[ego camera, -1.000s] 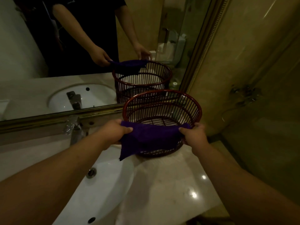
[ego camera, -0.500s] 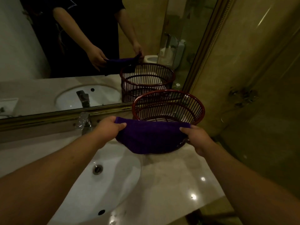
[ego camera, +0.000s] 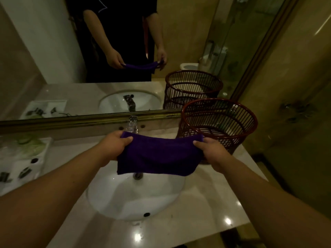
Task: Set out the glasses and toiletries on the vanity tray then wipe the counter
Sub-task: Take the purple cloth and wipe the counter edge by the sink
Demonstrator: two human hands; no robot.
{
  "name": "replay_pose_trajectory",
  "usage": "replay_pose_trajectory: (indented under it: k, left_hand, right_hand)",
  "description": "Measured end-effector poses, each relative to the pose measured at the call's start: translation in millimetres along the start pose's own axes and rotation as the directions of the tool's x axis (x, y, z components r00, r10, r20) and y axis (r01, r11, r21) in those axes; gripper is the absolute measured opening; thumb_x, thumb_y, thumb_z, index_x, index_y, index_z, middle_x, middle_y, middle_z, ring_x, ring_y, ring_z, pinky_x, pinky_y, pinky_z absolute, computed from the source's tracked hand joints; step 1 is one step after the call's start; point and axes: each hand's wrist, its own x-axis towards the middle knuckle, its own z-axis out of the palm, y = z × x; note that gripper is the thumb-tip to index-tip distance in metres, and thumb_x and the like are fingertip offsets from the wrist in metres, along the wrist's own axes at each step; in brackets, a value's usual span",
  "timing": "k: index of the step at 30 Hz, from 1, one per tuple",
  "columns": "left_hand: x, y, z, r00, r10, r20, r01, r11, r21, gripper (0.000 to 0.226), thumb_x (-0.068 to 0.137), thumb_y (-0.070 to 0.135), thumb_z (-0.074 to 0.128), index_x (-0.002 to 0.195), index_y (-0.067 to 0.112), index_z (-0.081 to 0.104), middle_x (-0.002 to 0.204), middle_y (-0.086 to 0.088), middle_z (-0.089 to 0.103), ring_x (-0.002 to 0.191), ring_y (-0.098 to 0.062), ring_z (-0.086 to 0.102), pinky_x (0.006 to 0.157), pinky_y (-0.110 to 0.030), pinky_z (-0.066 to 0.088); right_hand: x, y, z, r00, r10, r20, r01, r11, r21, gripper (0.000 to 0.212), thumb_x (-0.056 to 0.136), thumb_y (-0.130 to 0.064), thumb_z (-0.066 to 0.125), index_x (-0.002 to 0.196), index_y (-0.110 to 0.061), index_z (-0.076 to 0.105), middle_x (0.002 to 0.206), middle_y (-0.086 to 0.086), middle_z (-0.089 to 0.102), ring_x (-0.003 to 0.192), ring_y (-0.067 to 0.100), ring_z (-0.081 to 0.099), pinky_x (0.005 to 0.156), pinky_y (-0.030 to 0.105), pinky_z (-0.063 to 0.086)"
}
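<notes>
A purple cloth (ego camera: 157, 156) hangs stretched between both my hands above the white sink basin (ego camera: 136, 197). My left hand (ego camera: 114, 145) pinches its upper left corner and my right hand (ego camera: 213, 151) pinches its upper right corner. The white vanity tray (ego camera: 43, 151) lies at the left edge of the pale marble counter (ego camera: 211, 203), with small dark toiletry items (ego camera: 25, 171) and something pale green on it. No glasses are clearly visible.
A dark red slatted basket (ego camera: 218, 126) stands on the counter's back right, just behind my right hand. The chrome tap (ego camera: 132, 123) rises behind the cloth below the gold-framed mirror (ego camera: 89, 120). A tiled wall closes the right side.
The cloth has come away from the basket's front and moved left over the sink, held flat between both hands. The view has swung left, bringing the vanity tray into sight.
</notes>
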Motion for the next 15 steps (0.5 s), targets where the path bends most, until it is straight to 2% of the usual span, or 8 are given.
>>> replay_pose_trajectory:
  k: [2, 6, 9, 11, 13, 15]
  left_hand:
    - [-4, -10, -13, 0.998, -0.024, -0.050, 0.025, 1.000, 0.009, 0.014, 0.102, 0.030, 0.056, 0.114, 0.025, 0.061, 0.105, -0.008, 0.069, 0.092, -0.027, 0.068, 0.060, -0.037, 0.054]
    - [-14, -26, -25, 0.986, -0.135, -0.095, 0.128, 0.989, -0.076, 0.010, 0.102, 0.025, 0.056, 0.108, 0.021, 0.062, 0.100, -0.011, 0.071, 0.089, -0.029, 0.070, 0.061, -0.038, 0.055]
    - [-21, -32, -24, 0.972, -0.207, -0.116, 0.186, 0.968, -0.168, 0.011, 0.100, 0.020, 0.057, 0.106, 0.013, 0.062, 0.099, -0.017, 0.072, 0.087, -0.032, 0.071, 0.062, -0.039, 0.059]
    - [-25, -35, -20, 0.964, -0.233, -0.126, 0.199, 0.951, -0.235, 0.011, 0.099, 0.018, 0.057, 0.103, 0.010, 0.063, 0.093, -0.018, 0.073, 0.080, -0.031, 0.073, 0.057, -0.037, 0.059]
    - [-30, -38, -14, 0.961, -0.251, -0.113, 0.206, 0.929, -0.306, 0.014, 0.099, 0.015, 0.055, 0.101, 0.006, 0.065, 0.082, -0.016, 0.076, 0.071, -0.028, 0.075, 0.053, -0.033, 0.058]
    - [-34, -43, -10, 0.956, -0.265, -0.127, 0.210, 0.918, -0.337, 0.014, 0.100, 0.016, 0.053, 0.102, 0.006, 0.064, 0.080, -0.015, 0.077, 0.073, -0.028, 0.076, 0.057, -0.034, 0.060]
  right_hand:
    - [-2, 3, 22, 0.999, 0.016, 0.030, -0.015, 1.000, -0.015, 0.024, 0.097, -0.025, 0.065, 0.121, -0.025, 0.065, 0.114, 0.005, 0.071, 0.100, 0.027, 0.071, 0.077, 0.046, 0.064]
    - [-5, 3, 69, 0.990, 0.110, 0.089, -0.111, 0.994, 0.006, 0.027, 0.098, -0.025, 0.065, 0.124, -0.020, 0.061, 0.116, 0.009, 0.070, 0.100, 0.030, 0.071, 0.072, 0.044, 0.065]
    - [-8, 5, 109, 0.973, 0.137, 0.186, -0.138, 0.990, -0.008, 0.018, 0.099, -0.023, 0.063, 0.116, -0.017, 0.062, 0.105, 0.010, 0.075, 0.086, 0.024, 0.074, 0.056, 0.031, 0.059]
    - [-12, 7, 137, 0.955, 0.122, 0.269, -0.126, 0.992, -0.002, 0.014, 0.100, -0.018, 0.061, 0.113, -0.016, 0.064, 0.096, 0.011, 0.078, 0.071, 0.019, 0.075, 0.051, 0.028, 0.056]
    - [-19, 9, 166, 0.926, 0.105, 0.362, -0.114, 0.994, 0.002, 0.017, 0.101, -0.012, 0.058, 0.117, -0.013, 0.063, 0.103, 0.016, 0.076, 0.066, 0.021, 0.074, 0.049, 0.030, 0.056]
    - [-26, 12, 193, 0.880, 0.101, 0.463, -0.096, 0.995, -0.034, 0.023, 0.102, -0.007, 0.054, 0.123, -0.011, 0.061, 0.111, 0.021, 0.073, 0.071, 0.024, 0.072, 0.051, 0.030, 0.055]
